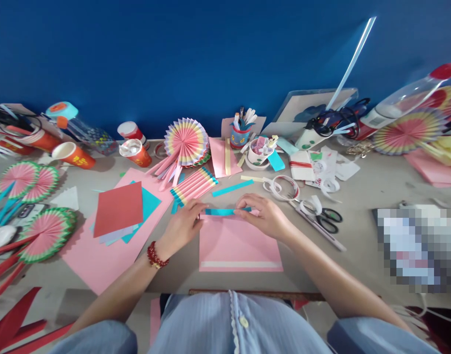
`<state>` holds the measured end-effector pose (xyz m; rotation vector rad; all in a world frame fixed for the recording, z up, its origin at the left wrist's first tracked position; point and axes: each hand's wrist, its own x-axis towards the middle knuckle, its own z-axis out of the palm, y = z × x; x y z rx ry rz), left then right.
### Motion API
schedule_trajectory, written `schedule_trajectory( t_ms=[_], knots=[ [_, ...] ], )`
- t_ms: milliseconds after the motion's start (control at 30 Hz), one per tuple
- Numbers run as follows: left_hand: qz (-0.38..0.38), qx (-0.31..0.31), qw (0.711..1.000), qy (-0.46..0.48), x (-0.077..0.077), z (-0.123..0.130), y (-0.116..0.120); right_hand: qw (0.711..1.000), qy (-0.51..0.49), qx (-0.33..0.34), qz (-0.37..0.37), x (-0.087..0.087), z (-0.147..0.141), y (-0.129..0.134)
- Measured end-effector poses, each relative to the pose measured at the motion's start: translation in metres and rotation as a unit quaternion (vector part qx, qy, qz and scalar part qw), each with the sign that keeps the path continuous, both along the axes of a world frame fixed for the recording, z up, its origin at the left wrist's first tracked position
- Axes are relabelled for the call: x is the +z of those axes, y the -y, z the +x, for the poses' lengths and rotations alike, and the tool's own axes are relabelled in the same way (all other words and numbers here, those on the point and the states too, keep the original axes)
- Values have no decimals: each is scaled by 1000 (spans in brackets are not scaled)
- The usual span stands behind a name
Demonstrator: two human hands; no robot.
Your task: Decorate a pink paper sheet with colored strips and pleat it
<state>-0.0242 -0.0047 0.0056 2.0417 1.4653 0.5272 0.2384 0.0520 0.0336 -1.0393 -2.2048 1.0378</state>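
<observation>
A pink sheet [240, 241] lies before me, with a pale strip [240, 264] along its near edge. At its far edge, a blue paper strip [221, 212] stretches between my hands. The fingers of my left hand [184, 223] pinch its left end. Near the strip's right end, my right hand [264, 214] grips it between thumb and fingers. Another blue strip [232, 188] lies flat just beyond. Pink-and-yellow folded strips with blue ends [195, 184] sit beyond my left hand.
Red [118, 209] and blue sheets rest on a large pink sheet at the left. Black-handled scissors [327, 220] and a tape roll [284, 188] lie to the right. Paper fans [186, 142], cups [135, 152] and a pen holder [240, 136] stand toward the blue wall.
</observation>
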Motion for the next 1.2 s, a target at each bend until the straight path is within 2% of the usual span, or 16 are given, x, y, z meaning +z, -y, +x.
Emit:
schedule_trajectory(
  t_ms=[133, 200, 267, 333, 467, 633, 700, 1033, 1200],
  knots=[
    [29, 14, 998, -58, -5, 4, 5, 1000, -25, -2, -5, 15, 1, 1],
    [39, 31, 997, -52, -6, 4, 5, 999, -39, 6, -11, 23, 2, 2],
    [25, 32, 999, 10, -4, 0, 3, 999, -40, 16, -28, 28, 2, 4],
    [-22, 23, 992, 118, 0, -5, 1, 998, -30, 25, -54, 28, 2, 5],
    [-143, 40, 943, 298, 14, -14, 1, 996, -18, 13, -92, 17, 1, 6],
    [-248, 92, 884, 387, 23, -21, 10, 992, -18, -23, -121, 4, 2, 7],
    [-260, 111, 873, 397, 23, -23, 14, 991, -19, -32, -128, 1, 3, 7],
    [-211, 143, 919, 300, 17, -22, 15, 990, -1, -60, -131, -9, 2, 7],
    [-121, 148, 961, 202, 13, -18, 10, 993, 34, -86, -75, -16, 3, 8]
  ],
)
